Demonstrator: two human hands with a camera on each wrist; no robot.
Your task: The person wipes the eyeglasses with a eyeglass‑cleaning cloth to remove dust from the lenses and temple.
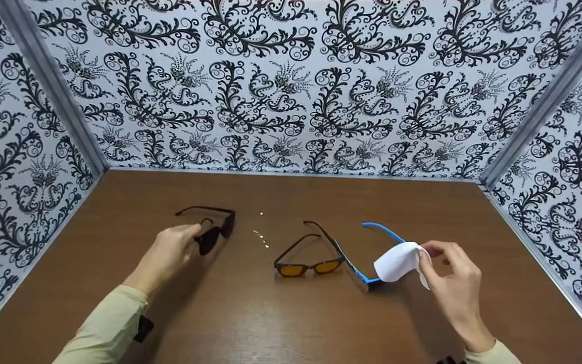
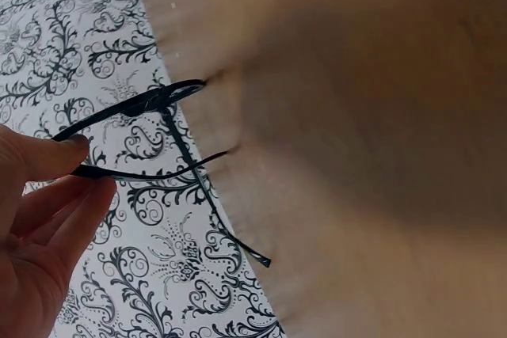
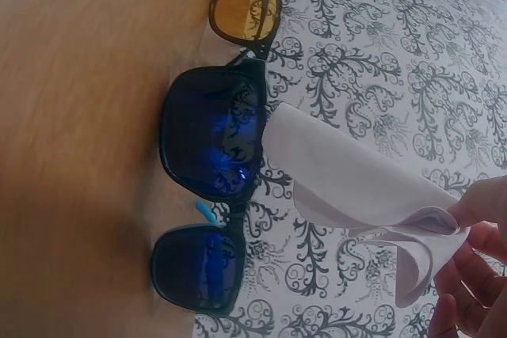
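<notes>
Left hand [image 1: 170, 247] pinches black sunglasses [image 1: 209, 240] between thumb and fingers; frame extends toward 2 o'clock from it. Right hand [image 1: 455, 283] pinches a white cloth [image 1: 397, 262], which extends toward 10 o'clock and, in the head view, overlaps blue-temple sunglasses [image 3: 210, 132]; contact cannot be told. Amber-lensed glasses [image 1: 293, 270] lie on the brown surface [image 1: 250, 323] at 9 o'clock of the right hand, just beside the blue-temple sunglasses. Patterned wall [image 1: 271, 91] at 12 o'clock beyond.
</notes>
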